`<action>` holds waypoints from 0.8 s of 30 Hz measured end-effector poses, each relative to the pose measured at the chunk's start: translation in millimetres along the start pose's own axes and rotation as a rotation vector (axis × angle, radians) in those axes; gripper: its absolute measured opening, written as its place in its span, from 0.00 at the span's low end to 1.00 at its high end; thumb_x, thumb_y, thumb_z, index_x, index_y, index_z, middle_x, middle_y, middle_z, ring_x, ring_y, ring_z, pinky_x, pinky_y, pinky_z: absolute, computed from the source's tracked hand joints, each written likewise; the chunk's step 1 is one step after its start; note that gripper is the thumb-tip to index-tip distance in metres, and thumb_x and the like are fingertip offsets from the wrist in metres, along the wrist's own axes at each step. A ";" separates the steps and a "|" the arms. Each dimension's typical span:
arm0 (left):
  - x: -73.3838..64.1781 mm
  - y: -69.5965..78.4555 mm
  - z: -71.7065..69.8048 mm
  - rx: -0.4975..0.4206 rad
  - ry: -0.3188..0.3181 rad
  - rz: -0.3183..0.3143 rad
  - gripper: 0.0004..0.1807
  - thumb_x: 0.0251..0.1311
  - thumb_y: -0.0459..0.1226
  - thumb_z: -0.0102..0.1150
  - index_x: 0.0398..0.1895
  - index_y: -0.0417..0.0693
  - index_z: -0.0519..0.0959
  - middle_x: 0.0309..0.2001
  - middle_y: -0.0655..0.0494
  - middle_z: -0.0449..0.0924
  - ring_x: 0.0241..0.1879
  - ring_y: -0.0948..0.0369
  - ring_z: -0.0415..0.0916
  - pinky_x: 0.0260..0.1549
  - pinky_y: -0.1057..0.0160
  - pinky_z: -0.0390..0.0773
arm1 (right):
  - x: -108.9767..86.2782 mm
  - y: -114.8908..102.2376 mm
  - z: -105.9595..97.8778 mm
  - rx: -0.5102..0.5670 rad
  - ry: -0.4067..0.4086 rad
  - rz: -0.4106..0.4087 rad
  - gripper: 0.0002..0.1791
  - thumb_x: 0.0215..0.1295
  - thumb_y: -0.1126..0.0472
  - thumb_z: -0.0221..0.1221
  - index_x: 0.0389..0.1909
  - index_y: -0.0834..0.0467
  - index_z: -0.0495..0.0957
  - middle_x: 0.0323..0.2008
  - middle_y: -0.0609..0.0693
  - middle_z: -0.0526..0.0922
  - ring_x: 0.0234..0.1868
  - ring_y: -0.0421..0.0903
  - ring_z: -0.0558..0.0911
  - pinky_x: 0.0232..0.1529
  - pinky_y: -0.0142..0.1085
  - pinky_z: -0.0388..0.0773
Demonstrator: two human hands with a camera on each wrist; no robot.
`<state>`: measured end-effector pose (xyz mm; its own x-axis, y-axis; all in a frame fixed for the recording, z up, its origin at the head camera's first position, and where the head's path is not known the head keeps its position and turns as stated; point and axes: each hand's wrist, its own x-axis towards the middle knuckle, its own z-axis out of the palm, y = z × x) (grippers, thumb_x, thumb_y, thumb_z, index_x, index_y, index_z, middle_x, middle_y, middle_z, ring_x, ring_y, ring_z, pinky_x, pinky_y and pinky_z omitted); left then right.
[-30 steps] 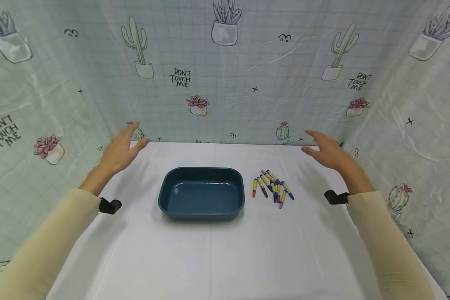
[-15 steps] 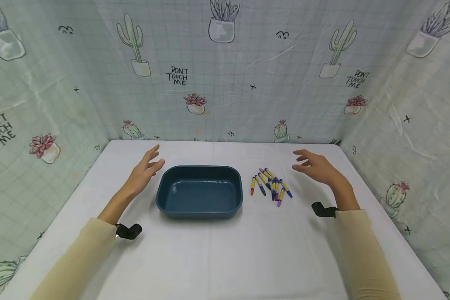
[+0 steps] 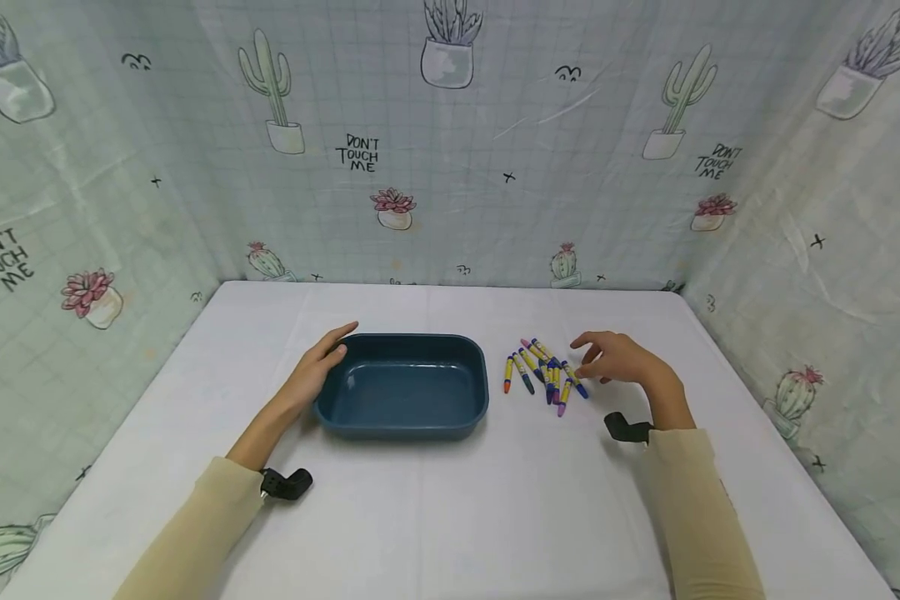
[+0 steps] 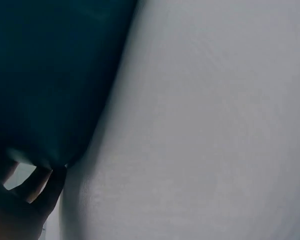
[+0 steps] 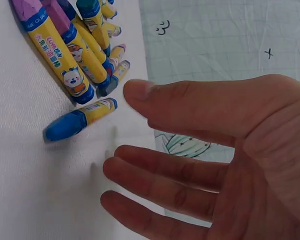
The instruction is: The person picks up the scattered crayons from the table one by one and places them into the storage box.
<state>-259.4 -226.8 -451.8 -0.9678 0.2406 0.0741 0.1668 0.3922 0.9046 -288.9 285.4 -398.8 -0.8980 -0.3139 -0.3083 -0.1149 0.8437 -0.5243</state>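
A dark blue rectangular tub [image 3: 401, 433] stands on the white table. At its left end my left hand [image 3: 311, 379] touches the rim, fingers stretched along the outside and the thumb over the edge. From the left wrist view, fingertips [image 4: 52, 182] meet the tub's wall [image 4: 65, 90]. Right of the tub lies a loose pile of oil pastels [image 3: 552, 377] in yellow and blue wrappers. My right hand [image 3: 617, 358] hovers at the pile's right side, thumb and fingers apart, holding nothing. Closest to it is a blue oil pastel [image 5: 80, 120].
White cloth [image 3: 420, 517] covers the table. Behind and at both sides hang pale curtains [image 3: 450, 125] printed with cacti and lettering. A black wrist camera [image 3: 287, 484] sits on the left wrist and another camera [image 3: 626, 427] on the right.
My left hand has come in from the left and reached the tub's rim. My right hand has moved down and left to the oil pastels. Tub and pastels stay in place.
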 end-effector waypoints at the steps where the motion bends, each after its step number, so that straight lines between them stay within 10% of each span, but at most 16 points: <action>1: 0.0 -1.1 0.5 -0.001 -0.002 0.007 0.28 0.83 0.41 0.37 0.82 0.52 0.57 0.84 0.45 0.49 0.84 0.41 0.40 0.78 0.30 0.43 | 0.4 0.9 0.8 0.000 -0.003 0.007 0.32 0.67 0.57 0.66 0.69 0.63 0.70 0.55 0.67 0.83 0.43 0.51 0.86 0.46 0.45 0.89; 24: 10.0 -8.1 -3.8 0.049 -0.046 0.038 0.28 0.80 0.32 0.33 0.79 0.50 0.64 0.81 0.50 0.59 0.83 0.48 0.47 0.81 0.38 0.46 | 19.2 6.3 12.3 0.051 -0.044 0.024 0.32 0.64 0.59 0.70 0.66 0.62 0.72 0.45 0.60 0.85 0.34 0.46 0.86 0.44 0.42 0.88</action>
<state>-271.1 -230.9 -456.8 -0.9509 0.2966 0.0880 0.2139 0.4248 0.8797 -301.6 279.3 -417.7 -0.8804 -0.3138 -0.3556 -0.0708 0.8284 -0.5557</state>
